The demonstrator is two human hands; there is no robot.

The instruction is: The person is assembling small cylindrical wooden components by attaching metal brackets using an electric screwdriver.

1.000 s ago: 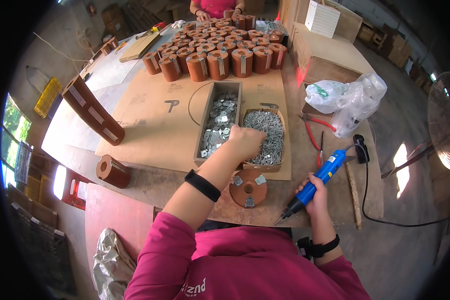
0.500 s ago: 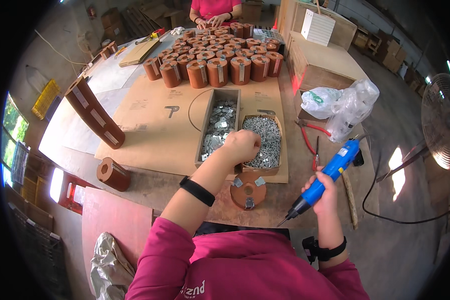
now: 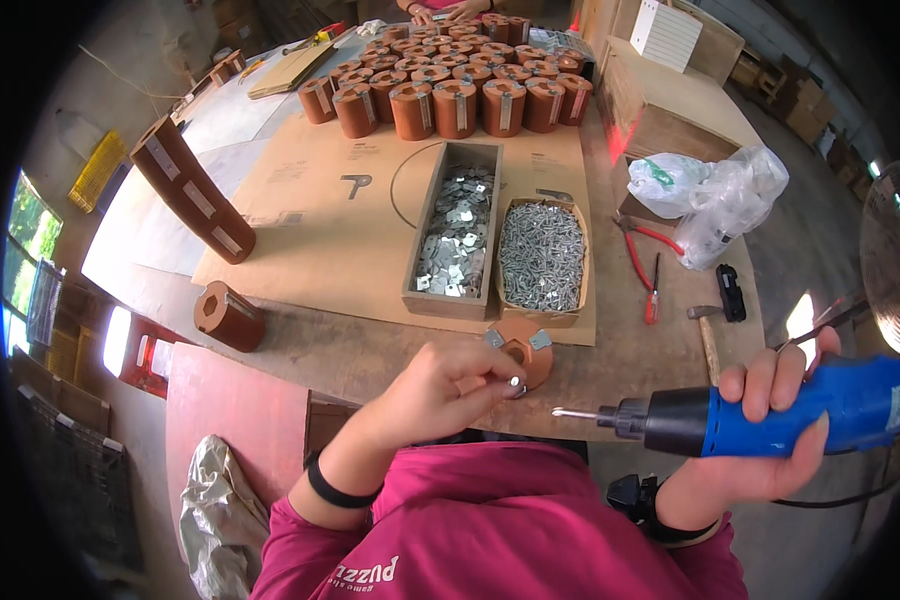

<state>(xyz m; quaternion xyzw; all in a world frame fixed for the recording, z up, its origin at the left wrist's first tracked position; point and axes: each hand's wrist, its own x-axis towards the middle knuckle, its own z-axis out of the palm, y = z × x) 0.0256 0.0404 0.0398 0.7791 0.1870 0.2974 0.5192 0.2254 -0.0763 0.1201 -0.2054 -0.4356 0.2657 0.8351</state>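
Note:
My left hand (image 3: 440, 392) pinches a small shiny screw (image 3: 515, 381) at its fingertips. Just beyond it a reddish-brown round piece (image 3: 536, 364) with a central hole stands near the table edge, metal tabs on its top; my fingers partly cover it. My right hand (image 3: 775, 420) is wrapped around a blue electric screwdriver (image 3: 820, 405), held level with its bit pointing left toward the left hand. Farther off, a wooden box (image 3: 497, 215) holds small metal plates (image 3: 455, 240). Beside it a carton (image 3: 540, 312) is full of loose screws (image 3: 542, 255).
Many brown cylinders (image 3: 455, 108) crowd the far table. A long brown tube (image 3: 190, 190) and a short cylinder (image 3: 230, 316) stand at left. Red-handled pliers (image 3: 635, 255), a small screwdriver (image 3: 653, 300), a hammer (image 3: 708, 335) and plastic bags (image 3: 715, 200) lie right. Another person's hands (image 3: 460, 10) are at the far end.
My left hand has come out of the screw carton, back to the near round piece with a screw. The right hand has raised the electric screwdriver and turned its bit level, toward the left.

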